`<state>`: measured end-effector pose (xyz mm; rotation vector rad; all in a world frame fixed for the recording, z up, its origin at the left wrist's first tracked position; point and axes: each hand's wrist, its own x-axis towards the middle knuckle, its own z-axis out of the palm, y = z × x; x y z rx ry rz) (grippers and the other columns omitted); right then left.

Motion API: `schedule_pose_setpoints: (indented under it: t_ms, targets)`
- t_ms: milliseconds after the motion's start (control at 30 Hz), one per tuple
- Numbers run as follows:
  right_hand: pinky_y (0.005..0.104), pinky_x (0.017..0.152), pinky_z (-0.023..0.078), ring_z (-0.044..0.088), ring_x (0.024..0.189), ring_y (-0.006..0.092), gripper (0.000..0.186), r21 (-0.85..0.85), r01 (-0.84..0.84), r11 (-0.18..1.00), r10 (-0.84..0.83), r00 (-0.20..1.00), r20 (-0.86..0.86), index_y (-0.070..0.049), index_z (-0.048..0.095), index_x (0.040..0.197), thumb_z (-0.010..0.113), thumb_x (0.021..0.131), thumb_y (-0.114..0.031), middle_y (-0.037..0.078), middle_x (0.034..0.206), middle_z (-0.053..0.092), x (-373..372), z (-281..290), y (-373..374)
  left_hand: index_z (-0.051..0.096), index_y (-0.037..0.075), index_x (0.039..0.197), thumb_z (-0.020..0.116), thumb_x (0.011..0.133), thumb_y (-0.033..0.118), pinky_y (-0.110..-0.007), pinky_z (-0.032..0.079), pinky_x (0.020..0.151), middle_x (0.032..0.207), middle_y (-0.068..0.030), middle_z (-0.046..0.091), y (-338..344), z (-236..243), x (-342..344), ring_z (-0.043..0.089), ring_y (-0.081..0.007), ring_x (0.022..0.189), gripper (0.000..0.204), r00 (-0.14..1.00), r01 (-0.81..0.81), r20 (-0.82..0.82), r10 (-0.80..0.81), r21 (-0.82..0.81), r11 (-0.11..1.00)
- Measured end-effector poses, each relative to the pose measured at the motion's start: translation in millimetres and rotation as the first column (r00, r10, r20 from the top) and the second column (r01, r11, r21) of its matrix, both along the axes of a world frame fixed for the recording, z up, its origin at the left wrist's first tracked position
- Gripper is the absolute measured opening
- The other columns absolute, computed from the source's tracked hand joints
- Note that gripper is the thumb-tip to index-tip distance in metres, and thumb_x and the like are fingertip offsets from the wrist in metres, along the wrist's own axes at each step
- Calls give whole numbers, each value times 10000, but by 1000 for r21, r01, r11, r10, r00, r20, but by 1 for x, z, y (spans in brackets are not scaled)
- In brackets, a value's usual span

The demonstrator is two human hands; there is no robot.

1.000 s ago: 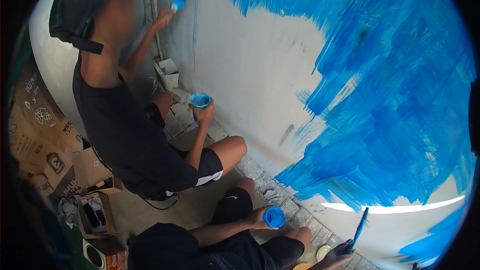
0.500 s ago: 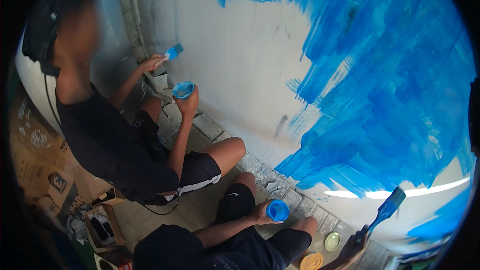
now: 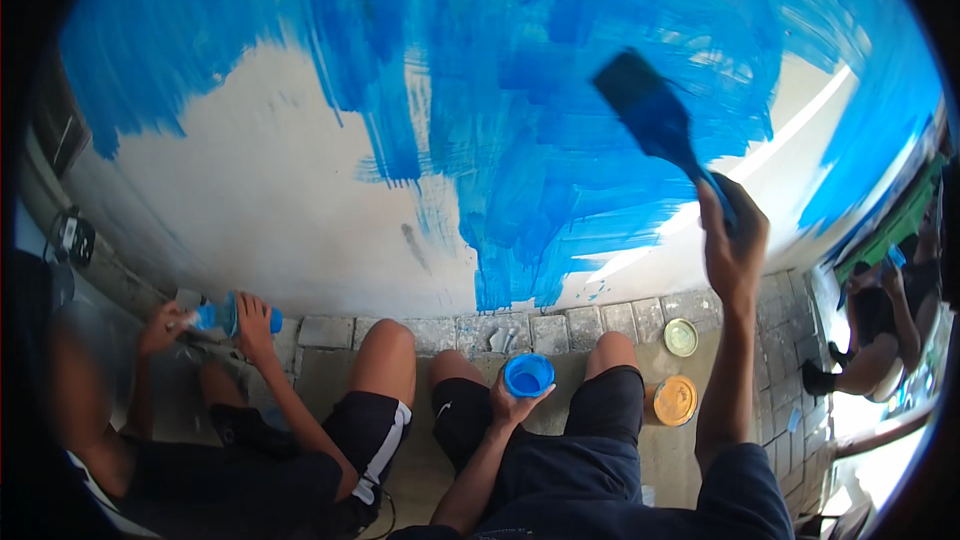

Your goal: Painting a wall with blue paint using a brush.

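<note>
The blue-and-white wall (image 3: 480, 90) faces me. Nearer it is my right hand (image 3: 737, 240), fingers wrapped around the brush (image 3: 652, 112), whose long axis slants up-left from them, before the wall. My left hand (image 3: 508, 404) grasps the blue cup (image 3: 512, 386) farther from the wall.

Wears dk navy tee (image 3: 565, 470), short slvs (image 3: 745, 490), faint lt print (image 3: 512, 532) on frt, too sm. to read. Blk shorts (image 3: 610, 405) end nr knees (image 3: 610, 352); sm. white mark (image 3: 445, 407) on L leg. Forearms (image 3: 727, 370), L hand (image 3: 513, 404) & R hand (image 3: 738, 240) are bare.
</note>
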<state>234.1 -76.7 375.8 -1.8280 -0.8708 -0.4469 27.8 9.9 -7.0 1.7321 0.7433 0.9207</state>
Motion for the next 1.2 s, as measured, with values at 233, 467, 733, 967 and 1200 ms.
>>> schedule_pose_setpoints:
  t_ms: [233, 467, 733, 967, 1200]
  targets:
    - [272, 509, 413, 486, 571, 65, 302, -133, -285, 949, 307, 932, 191, 37, 683, 1060, 695, 921, -231, 105, 626, 598, -18, 41, 82, 595, 40, 1152, 954, 574, 291, -365, 545, 844, 1046, -105, 685, 0, -19, -13, 679, -218, 952, 725, 997, 71, 35, -69, -54, 996]
    - [317, 564, 469, 572, 599, 103, 287, -129, 171, 977, -126, 947, 297, 2, 704, 1059, 661, 936, -254, 139, 712, 672, 103, 35, -24, 602, 44, 1125, 952, 576, 290, -371, 537, 848, 1032, -96, 686, 4, -20, -8, 679, -233, 936, 696, 996, 64, 68, -62, -33, 997]
    - [435, 605, 484, 653, 674, 371, 328, -122, 777, 618, -682, 607, 407, -71, 722, 900, 623, 925, -382, 180, 690, 645, 221, 51, -203, 611, 54, 1105, 948, 577, 314, -370, 535, 832, 1029, -99, 686, -1, -12, 3, 680, -244, 926, 678, 990, 139, -1, -139, -9, 990]
    - [467, 581, 475, 622, 695, 436, 191, -45, 526, 849, -455, 772, 443, -42, 676, 909, 611, 937, -220, 229, 718, 618, 127, 42, -60, 615, 41, 1098, 950, 568, 330, -386, 537, 822, 1026, -110, 687, 3, -30, -1, 681, -269, 911, 690, 993, 102, 51, -104, 39, 994]
    - [448, 521, 459, 606, 598, 383, 135, -109, -146, 983, 178, 895, 408, -11, 610, 969, 639, 923, -134, 203, 720, 621, -38, 44, 31, 620, 37, 1102, 955, 555, 332, -389, 539, 819, 1029, -117, 687, -9, -25, 0, 683, -273, 913, 706, 995, 88, -56, -81, 123, 988]
